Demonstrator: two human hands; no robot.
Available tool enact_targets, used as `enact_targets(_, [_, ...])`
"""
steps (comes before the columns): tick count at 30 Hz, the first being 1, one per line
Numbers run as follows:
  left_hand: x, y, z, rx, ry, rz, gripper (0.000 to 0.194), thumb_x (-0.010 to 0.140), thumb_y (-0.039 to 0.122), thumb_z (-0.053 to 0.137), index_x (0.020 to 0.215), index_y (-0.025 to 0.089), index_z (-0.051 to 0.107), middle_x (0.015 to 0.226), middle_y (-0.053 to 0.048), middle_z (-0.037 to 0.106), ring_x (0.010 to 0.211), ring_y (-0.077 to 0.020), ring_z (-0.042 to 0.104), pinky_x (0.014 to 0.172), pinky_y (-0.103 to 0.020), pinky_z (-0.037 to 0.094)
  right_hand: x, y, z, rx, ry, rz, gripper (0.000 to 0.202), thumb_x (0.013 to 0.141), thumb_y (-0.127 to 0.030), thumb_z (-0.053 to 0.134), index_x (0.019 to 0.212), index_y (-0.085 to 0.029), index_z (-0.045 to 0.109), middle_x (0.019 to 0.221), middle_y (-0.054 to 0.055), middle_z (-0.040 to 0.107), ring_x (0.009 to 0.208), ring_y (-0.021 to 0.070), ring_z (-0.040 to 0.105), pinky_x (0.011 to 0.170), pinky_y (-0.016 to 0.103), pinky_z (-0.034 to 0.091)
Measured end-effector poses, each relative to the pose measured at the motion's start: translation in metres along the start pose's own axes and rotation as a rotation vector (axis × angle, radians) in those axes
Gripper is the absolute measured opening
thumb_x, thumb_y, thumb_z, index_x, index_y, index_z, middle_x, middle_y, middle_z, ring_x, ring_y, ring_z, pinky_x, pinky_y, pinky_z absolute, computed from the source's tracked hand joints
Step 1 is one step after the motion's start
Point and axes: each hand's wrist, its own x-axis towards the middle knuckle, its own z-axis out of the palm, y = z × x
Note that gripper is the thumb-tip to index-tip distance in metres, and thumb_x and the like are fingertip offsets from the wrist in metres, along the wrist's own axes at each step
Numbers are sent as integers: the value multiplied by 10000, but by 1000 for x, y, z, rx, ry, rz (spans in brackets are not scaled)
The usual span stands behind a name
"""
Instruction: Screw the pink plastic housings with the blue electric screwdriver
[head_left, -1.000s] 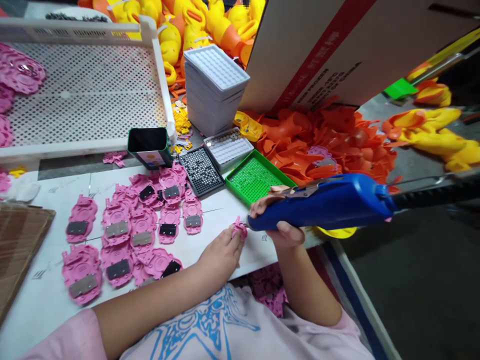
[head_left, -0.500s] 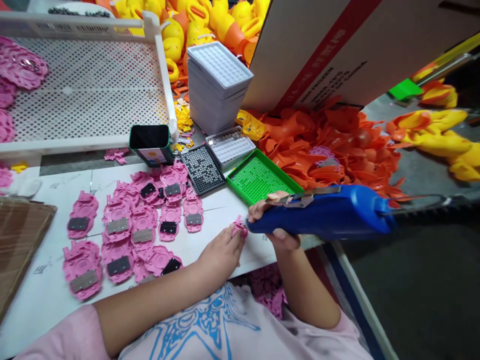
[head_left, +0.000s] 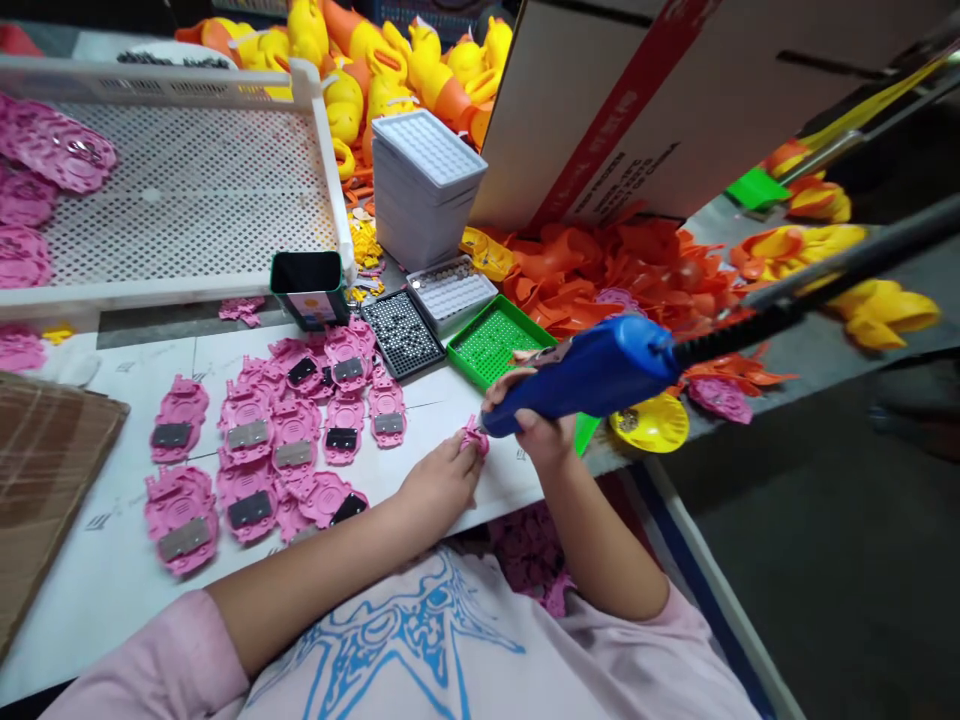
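My right hand (head_left: 541, 432) is wrapped round a blue electric screwdriver (head_left: 581, 375), tilted with its tail raised to the right. The tool's tip meets a pink plastic part (head_left: 472, 438) at the table's front. My left hand (head_left: 441, 488) pins that part down, its fingers closed over the near side, so much of it is hidden. To the left lie several pink plastic housings (head_left: 247, 420) with black or grey metal plates screwed on. Just beyond my hands are a green perforated tray (head_left: 491, 345) and a black perforated tray (head_left: 403, 333) dotted with small shiny pieces.
A stack of white trays (head_left: 427, 190) stands behind a dark open container (head_left: 309, 285). A white crate (head_left: 195, 190) is at the back left. Orange plastic parts (head_left: 600, 265) pile before a large carton (head_left: 592, 110). A yellow bowl (head_left: 651, 424) sits at the right edge.
The screwdriver has swung from nearly level to tilted, its tail rising, with its tip still at the pink part. The yellow bowl has come into sight. The camera view has shifted slightly.
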Motion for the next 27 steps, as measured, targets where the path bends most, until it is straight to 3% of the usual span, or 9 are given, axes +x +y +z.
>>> enact_targets(4, [-4, 5, -6, 60, -11, -19, 573, 835, 224, 639, 1333, 12, 453, 1376, -253, 504, 1351, -324, 411, 1096, -433, 386, -14, -22, 5, 132, 211, -90, 356, 601, -362, 666, 912, -255, 529, 652, -45, 563, 565, 154, 558, 609, 353, 524])
enact_targets(8, [-14, 11, -11, 118, -25, -42, 544, 852, 255, 631, 1335, 59, 474, 1389, -234, 505, 1358, -324, 404, 1069, -461, 400, -47, -42, 0, 134, 362, -164, 321, 617, -312, 637, 917, -248, 543, 640, -39, 582, 564, 154, 576, 568, 325, 516])
enact_targets(15, [-27, 20, -17, 190, -34, -61, 479, 891, 178, 507, 1351, 54, 466, 1408, -242, 485, 1362, -335, 395, 1061, -507, 382, -117, -45, -18, 37, 450, -45, 402, 594, -295, 691, 971, -217, 578, 621, -11, 628, 547, 193, 606, 527, 351, 516])
enact_targets(18, [-27, 32, -11, 217, -16, -71, 532, 871, 162, 507, 1365, -13, 420, 1389, -303, 474, 1346, -378, 405, 1051, -551, 369, -139, -49, -17, 56, 485, -26, 433, 568, -318, 715, 968, -210, 591, 600, -4, 636, 522, 194, 603, 507, 341, 510])
enact_targets(20, [-27, 45, -7, 225, -7, -30, 593, 865, 236, 554, 1360, -53, 404, 1364, -326, 485, 1315, -385, 444, 1042, -523, 388, -150, -54, -13, 56, 503, -27, 461, 545, -311, 736, 973, -211, 596, 591, -2, 640, 513, 191, 600, 494, 328, 504])
enact_targets(24, [-33, 74, -7, 205, 4, 197, 709, 830, 466, 608, 1366, 34, 435, 1369, -211, 540, 1278, -275, 504, 1068, -354, 396, -166, -62, -6, 55, 507, -12, 496, 530, -315, 747, 990, -208, 595, 572, 1, 632, 475, 196, 590, 441, 324, 488])
enact_targets(27, [-43, 88, -18, 205, 71, 253, 582, 869, 457, 556, 1360, 158, 464, 1387, -103, 548, 1309, -227, 463, 1073, -319, 385, -176, -61, -4, 62, 516, -13, 473, 533, -314, 757, 962, -209, 588, 576, 3, 634, 487, 191, 604, 452, 313, 501])
